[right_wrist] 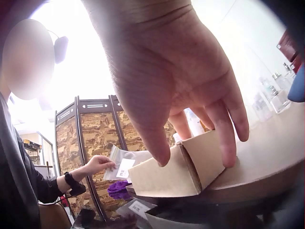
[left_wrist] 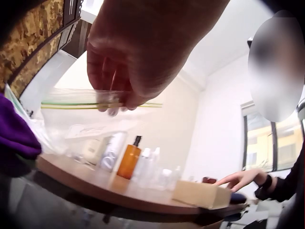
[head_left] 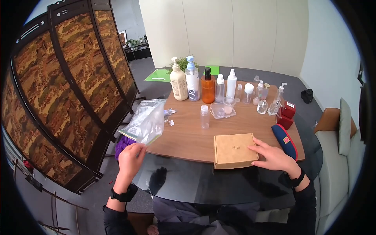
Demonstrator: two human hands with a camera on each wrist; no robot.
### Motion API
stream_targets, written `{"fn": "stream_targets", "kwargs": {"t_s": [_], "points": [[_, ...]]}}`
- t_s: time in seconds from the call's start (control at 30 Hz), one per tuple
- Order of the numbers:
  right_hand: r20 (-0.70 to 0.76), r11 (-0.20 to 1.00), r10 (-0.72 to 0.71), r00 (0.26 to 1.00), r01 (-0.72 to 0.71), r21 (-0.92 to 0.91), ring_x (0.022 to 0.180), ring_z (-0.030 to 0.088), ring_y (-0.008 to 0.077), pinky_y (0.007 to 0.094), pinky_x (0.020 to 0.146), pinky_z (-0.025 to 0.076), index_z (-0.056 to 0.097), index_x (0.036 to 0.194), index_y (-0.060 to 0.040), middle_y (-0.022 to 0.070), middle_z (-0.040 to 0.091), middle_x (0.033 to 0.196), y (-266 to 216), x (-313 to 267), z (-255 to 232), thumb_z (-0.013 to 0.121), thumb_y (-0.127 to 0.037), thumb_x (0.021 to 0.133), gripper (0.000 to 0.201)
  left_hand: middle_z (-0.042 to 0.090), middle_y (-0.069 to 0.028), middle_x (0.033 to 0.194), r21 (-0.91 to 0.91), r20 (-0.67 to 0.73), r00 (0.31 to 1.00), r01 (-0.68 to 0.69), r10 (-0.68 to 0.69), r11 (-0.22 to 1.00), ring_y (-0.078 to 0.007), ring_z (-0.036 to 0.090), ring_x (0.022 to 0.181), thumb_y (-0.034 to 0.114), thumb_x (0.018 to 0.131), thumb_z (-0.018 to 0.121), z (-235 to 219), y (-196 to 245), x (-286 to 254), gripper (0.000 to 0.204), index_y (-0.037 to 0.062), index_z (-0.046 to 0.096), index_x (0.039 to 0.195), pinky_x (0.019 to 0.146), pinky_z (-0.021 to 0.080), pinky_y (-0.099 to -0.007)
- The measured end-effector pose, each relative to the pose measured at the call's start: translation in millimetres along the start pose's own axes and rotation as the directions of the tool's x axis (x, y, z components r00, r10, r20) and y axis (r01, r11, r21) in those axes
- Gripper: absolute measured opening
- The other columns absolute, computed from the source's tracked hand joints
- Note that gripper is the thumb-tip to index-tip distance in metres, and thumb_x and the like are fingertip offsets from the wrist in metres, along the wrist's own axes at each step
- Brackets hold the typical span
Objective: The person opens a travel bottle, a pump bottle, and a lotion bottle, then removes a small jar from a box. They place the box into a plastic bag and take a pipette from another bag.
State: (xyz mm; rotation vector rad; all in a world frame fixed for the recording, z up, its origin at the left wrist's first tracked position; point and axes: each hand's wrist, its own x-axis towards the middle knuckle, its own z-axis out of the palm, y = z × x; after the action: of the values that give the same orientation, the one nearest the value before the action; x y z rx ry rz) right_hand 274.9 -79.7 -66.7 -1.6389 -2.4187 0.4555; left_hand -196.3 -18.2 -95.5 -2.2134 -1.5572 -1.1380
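My left hand [head_left: 132,158] pinches the zip edge of a clear zip-lock bag [head_left: 150,121] at the table's left side. In the left wrist view, the fingertips close over the green and yellow zip strip, and the bag [left_wrist: 71,121] hangs below them. My right hand [head_left: 270,153] rests on the right end of a closed brown cardboard box [head_left: 231,150] near the front edge. Its thumb lies by the near corner, and its fingers spread over the top and end of the box [right_wrist: 164,174] in the right wrist view.
Behind the box stand a small clear bottle [head_left: 205,117], a clear plastic container [head_left: 223,111], pump bottles [head_left: 179,84] and an amber bottle [head_left: 208,89]. Red boxes [head_left: 286,115] and a navy pouch [head_left: 284,141] lie right. Purple cloth [head_left: 123,147] hangs at the left edge.
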Motion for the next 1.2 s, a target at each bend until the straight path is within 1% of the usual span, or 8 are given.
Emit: {"fn": "stream_targets", "kwargs": {"t_s": [0.03, 0.2, 0.33, 0.47, 0.53, 0.8, 1.0, 1.2], "points": [[0.004, 1.000, 0.024, 1.000, -0.024, 0.010, 0.097, 0.064, 0.0329, 0.0394, 0.081, 0.051, 0.050, 0.133, -0.0137, 0.0203, 0.042, 0.141, -6.2, 1.3, -2.7, 0.066, -0.033, 0.084, 0.055, 0.066, -0.0076, 0.077, -0.121, 0.052, 0.996, 0.074, -0.069, 0.990, -0.0184, 0.063, 0.064, 0.010, 0.081, 0.071, -4.2, 12.1, 2.0, 0.009, 0.0026, 0.068, 0.084, 0.053, 0.047, -0.0251], [-0.212, 1.000, 0.014, 0.977, -0.009, 0.025, 0.079, 0.067, 0.0233, 0.0337, 0.068, 0.052, 0.061, 0.119, -0.0129, 0.0082, 0.066, 0.104, -55.2, 6.0, -2.6, 0.065, -0.031, 0.085, 0.039, 0.064, 0.0014, 0.077, -0.603, 0.368, 0.900, 0.422, -0.234, 0.677, -0.0045, 0.059, 0.072, 0.007, 0.083, 0.072, 15.2, 65.7, -7.2, 0.010, -0.0001, 0.065, 0.085, 0.062, 0.046, -0.0196], [-0.189, 0.968, -0.043, 0.981, 0.087, 0.234, 0.066, 0.066, 0.0169, 0.0299, 0.061, 0.051, 0.065, 0.113, -0.0132, 0.0025, 0.070, 0.083, -81.4, 6.9, 9.8, 0.064, -0.034, 0.086, 0.034, 0.065, 0.0021, 0.075, -0.735, 0.476, 0.872, 0.466, -0.114, 0.492, -0.0018, 0.056, 0.065, 0.012, 0.081, 0.076, 38.3, 104.6, -6.4, 0.015, 0.0014, 0.066, 0.084, 0.058, 0.044, -0.0178], [0.047, 0.840, -0.112, 0.993, 0.069, 0.538, 0.070, 0.065, 0.0142, 0.0268, 0.064, 0.050, 0.061, 0.116, -0.0083, 0.0027, 0.069, 0.086, -97.1, 11.3, 23.7, 0.058, -0.040, 0.092, 0.040, 0.064, 0.0012, 0.080, -0.762, 0.593, 0.801, 0.527, 0.080, 0.376, -0.0029, 0.058, 0.070, 0.006, 0.083, 0.074, 44.8, 143.4, -5.4, 0.012, 0.0015, 0.063, 0.086, 0.063, 0.047, -0.0178], [0.166, 0.673, -0.129, 0.978, -0.037, 0.739, 0.072, 0.064, 0.0151, 0.0277, 0.067, 0.051, 0.060, 0.110, -0.0030, 0.0060, 0.068, 0.087, -95.5, 16.8, 35.5, 0.053, -0.043, 0.096, 0.043, 0.063, 0.0018, 0.078, -0.738, 0.614, 0.773, 0.489, 0.161, 0.465, -0.0029, 0.057, 0.070, 0.006, 0.084, 0.072, 41.8, 158.5, -6.4, 0.010, 0.0023, 0.063, 0.087, 0.063, 0.047, -0.0186], [0.161, 0.644, -0.091, 0.983, -0.066, 0.762, 0.075, 0.064, 0.0158, 0.0290, 0.070, 0.052, 0.060, 0.107, 0.0009, 0.0092, 0.067, 0.089, -89.5, 10.5, 50.5, 0.048, -0.043, 0.098, 0.046, 0.065, -0.0041, 0.091, -0.768, 0.542, 0.795, 0.339, 0.271, 0.543, -0.0095, 0.060, 0.083, 0.009, 0.088, 0.067, 37.4, 166.9, -16.4, 0.012, 0.0001, 0.065, 0.097, 0.077, 0.050, -0.0260], [0.150, 0.622, -0.125, 0.981, -0.040, 0.782, 0.074, 0.064, 0.0144, 0.0283, 0.071, 0.052, 0.062, 0.102, 0.0002, 0.0077, 0.068, 0.086, -92.0, 10.4, 59.0, 0.048, -0.039, 0.098, 0.042, 0.065, -0.0031, 0.093, -0.721, 0.690, 0.651, 0.584, 0.316, 0.373, -0.0089, 0.060, 0.087, 0.009, 0.090, 0.065, 35.3, 161.8, -18.0, 0.012, -0.0005, 0.064, 0.098, 0.079, 0.049, -0.0260], [0.057, 0.559, -0.165, 0.985, 0.046, 0.828, 0.072, 0.063, 0.0133, 0.0278, 0.069, 0.050, 0.061, 0.090, 0.0000, 0.0057, 0.067, 0.081, -95.5, 9.1, 60.2, 0.049, -0.032, 0.099, 0.035, 0.066, -0.0056, 0.090, -0.764, 0.612, 0.769, 0.513, 0.186, 0.392, -0.0104, 0.062, 0.085, 0.007, 0.091, 0.062, 33.7, 160.2, -26.8, 0.012, -0.0019, 0.062, 0.099, 0.076, 0.050, -0.0269]]}}
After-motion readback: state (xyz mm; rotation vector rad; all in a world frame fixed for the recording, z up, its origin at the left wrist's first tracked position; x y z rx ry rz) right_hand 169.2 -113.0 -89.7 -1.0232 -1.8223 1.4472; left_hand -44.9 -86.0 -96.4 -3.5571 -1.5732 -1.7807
